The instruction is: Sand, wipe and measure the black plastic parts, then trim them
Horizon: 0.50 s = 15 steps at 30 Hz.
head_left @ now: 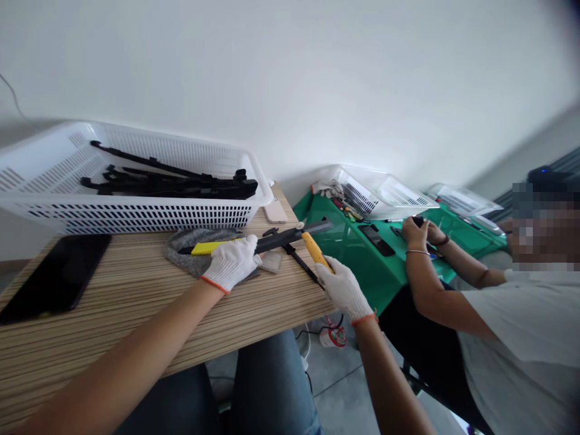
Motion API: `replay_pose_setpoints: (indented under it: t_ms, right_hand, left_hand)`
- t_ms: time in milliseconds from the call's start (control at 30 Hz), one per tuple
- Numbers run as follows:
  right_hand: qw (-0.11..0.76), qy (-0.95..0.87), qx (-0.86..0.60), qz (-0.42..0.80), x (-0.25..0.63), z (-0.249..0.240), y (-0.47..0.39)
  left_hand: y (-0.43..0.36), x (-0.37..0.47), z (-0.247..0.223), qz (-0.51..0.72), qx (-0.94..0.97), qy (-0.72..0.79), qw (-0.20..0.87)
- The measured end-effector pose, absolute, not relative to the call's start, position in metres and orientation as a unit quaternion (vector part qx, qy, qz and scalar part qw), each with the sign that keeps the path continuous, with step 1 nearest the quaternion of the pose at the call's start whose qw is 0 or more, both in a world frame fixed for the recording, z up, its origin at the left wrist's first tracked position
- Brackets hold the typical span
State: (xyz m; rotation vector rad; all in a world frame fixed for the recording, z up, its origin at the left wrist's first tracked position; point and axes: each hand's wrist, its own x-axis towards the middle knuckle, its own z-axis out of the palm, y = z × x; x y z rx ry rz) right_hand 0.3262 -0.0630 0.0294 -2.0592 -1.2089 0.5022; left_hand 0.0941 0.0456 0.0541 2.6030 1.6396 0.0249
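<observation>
My left hand (233, 261), in a white glove with an orange cuff, is closed around a long black plastic part (281, 238). A yellow strip (206, 248) shows beside that hand, over a grey cloth (179, 244); whether the hand grips it too is unclear. My right hand (342, 287), gloved the same way, grips a yellow-handled tool (316, 251), whose head end meets the black part. Beneath the part lie another thin black piece (302, 266) and a small clear block (270, 262) on the wooden table (203, 320).
A white basket (149, 214) of black parts stands behind. A dark tablet (57, 272) lies left, a pale phone (274, 210) behind. At right, a person (471, 302) works at a green table (371, 272) with white baskets (385, 196) and a dark phone (376, 240).
</observation>
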Motion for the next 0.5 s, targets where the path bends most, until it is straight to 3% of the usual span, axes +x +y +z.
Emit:
replay_pose_setpoints:
  t_ms: [500]
  right_hand:
    - [0.342,-0.458,-0.785,0.240,0.289,0.030,-0.086]
  left_hand:
    - [0.049,0.094,0.049,0.024,0.835,0.548,0.046]
